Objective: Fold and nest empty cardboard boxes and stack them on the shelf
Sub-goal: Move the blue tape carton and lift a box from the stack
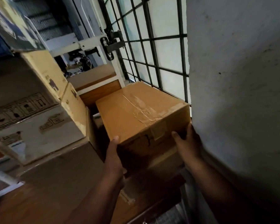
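Observation:
A brown cardboard box, closed and sealed across its top with clear tape, sits in the middle of the view. My left hand grips its near left corner, thumb up along the edge and fingers hidden under the box. My right hand holds the near right corner, thumb on the front face, fingers hidden round the side next to the wall. What the box rests on is hidden in shadow beneath it.
A stack of large cardboard boxes rises on the left, with a blue printed box on top. A barred window grille stands behind the box. A white wall closes off the right. Another brown box lies low left.

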The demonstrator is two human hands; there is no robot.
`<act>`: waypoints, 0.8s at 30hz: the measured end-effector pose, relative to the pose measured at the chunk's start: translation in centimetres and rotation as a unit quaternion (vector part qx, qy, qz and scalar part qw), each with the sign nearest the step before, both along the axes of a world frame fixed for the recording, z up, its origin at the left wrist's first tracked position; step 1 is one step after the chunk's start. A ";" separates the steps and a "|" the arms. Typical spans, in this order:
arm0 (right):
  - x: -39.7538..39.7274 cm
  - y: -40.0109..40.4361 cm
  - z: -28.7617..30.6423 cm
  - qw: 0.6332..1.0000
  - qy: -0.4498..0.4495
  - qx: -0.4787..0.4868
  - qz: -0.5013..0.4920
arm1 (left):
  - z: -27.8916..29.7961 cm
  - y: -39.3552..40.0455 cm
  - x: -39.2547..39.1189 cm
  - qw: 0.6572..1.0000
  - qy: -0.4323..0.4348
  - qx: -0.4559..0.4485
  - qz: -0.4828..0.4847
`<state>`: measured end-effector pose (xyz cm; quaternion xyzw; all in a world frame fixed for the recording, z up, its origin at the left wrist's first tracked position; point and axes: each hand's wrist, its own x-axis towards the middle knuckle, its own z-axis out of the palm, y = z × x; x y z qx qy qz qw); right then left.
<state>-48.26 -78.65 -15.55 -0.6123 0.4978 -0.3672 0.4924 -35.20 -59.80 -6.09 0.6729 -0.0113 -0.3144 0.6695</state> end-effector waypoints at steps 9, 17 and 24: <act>0.4 0.3 1.1 0.996 -0.077 0.056 0.000 | 1.0 0.0 -0.2 0.998 0.042 -0.052 -0.008; 0.6 1.3 2.2 0.973 -0.195 0.119 -0.012 | 1.4 -0.4 0.9 0.990 0.075 -0.020 -0.120; -0.1 3.1 2.1 0.952 -0.265 0.153 0.000 | 0.4 1.4 3.9 0.993 0.062 -0.024 -0.098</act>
